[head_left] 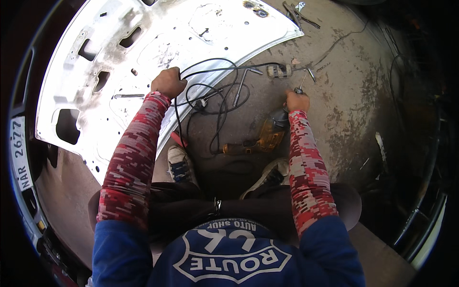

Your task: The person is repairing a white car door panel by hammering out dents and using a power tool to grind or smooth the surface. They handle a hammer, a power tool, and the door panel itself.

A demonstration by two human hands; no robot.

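Note:
My left hand [168, 82] is closed around a black cable [217, 103] at the edge of a white car body panel [143, 43] lying on the floor. The cable loops over the concrete between my arms. My right hand [297, 101] grips a small dark tool with a thin metal shaft [302, 82] pointing away from me. A yellow power drill [260, 140] lies on the floor just below my right hand, next to my shoes [180, 165].
A metal wrench [241, 83] and a small socket block [279, 71] lie on the concrete beyond the cable. Pliers [297, 13] rest at the far edge. A red-handled tool [179, 139] sits by the panel's edge. A vehicle's bumper curves along the left rim.

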